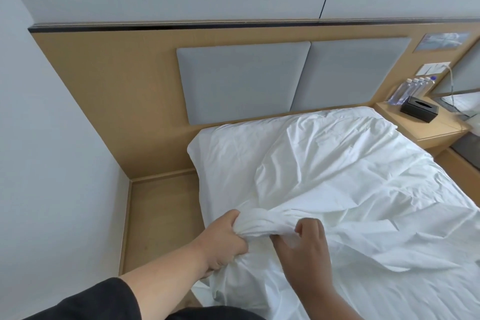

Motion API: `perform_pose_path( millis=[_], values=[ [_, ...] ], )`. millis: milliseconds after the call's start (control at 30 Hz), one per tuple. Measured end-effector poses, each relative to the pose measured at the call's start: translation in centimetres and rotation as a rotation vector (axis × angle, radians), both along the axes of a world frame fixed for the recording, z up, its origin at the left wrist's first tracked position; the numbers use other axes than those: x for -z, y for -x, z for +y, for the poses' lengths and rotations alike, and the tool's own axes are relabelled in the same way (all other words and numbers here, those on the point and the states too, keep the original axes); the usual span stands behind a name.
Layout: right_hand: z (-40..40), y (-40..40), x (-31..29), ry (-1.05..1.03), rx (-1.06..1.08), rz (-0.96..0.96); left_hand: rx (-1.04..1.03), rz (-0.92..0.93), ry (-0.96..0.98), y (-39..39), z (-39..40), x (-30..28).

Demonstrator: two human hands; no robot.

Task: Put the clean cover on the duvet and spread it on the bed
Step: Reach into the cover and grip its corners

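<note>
A white duvet cover lies crumpled over the bed, reaching up toward the headboard. Near the bed's left edge the cloth is gathered into a thick bunch. My left hand grips that bunch from the left, fingers curled round it. My right hand pinches the same bunch from the right, thumb and fingers in the folds. Whether the duvet is inside the cover cannot be seen.
A wooden headboard wall with two grey pads stands behind the bed. At the right, a bedside table carries a black tissue box and several water bottles. A narrow strip of wooden floor runs between bed and left wall.
</note>
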State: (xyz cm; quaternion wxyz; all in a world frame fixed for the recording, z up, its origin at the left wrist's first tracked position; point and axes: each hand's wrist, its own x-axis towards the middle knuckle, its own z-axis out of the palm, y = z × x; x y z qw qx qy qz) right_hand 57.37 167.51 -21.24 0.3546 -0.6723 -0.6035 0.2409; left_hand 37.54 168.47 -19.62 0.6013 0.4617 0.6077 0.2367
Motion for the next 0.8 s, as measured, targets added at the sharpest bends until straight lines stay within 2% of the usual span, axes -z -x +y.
perform_pose_path(
  millis=[67, 133, 200, 300, 533, 700, 800],
  values=[
    [-1.0, -1.0, 0.0, 0.095, -0.043, 0.036, -0.025, 0.014, 0.023, -0.5, 0.4, 0.2],
    [-1.3, -0.8, -0.6, 0.335, -0.217, 0.113, -0.028, 0.03, 0.053, -0.8, 0.8, 0.2],
    [-1.0, 0.0, -1.3, 0.579, -0.337, 0.267, -0.002, 0.026, 0.085, -1.0, 1.2, 0.2],
    [0.6, 1.4, -1.3, 0.75, -0.241, 0.555, 0.096, 0.035, 0.145, -1.3, 1.7, 0.4],
    [5.0, 3.9, 0.4, 0.832, 0.082, 0.809, 0.445, 0.146, 0.103, -0.8, 3.5, 1.6],
    [7.2, 1.8, 1.9, 0.836, 0.202, 0.96, 0.813, 0.026, 0.071, 0.0, 6.8, 3.2],
    [8.6, 1.6, 3.0, 0.75, 0.222, 0.93, 0.885, -0.086, 0.105, 0.8, 9.4, 5.0]
  ],
)
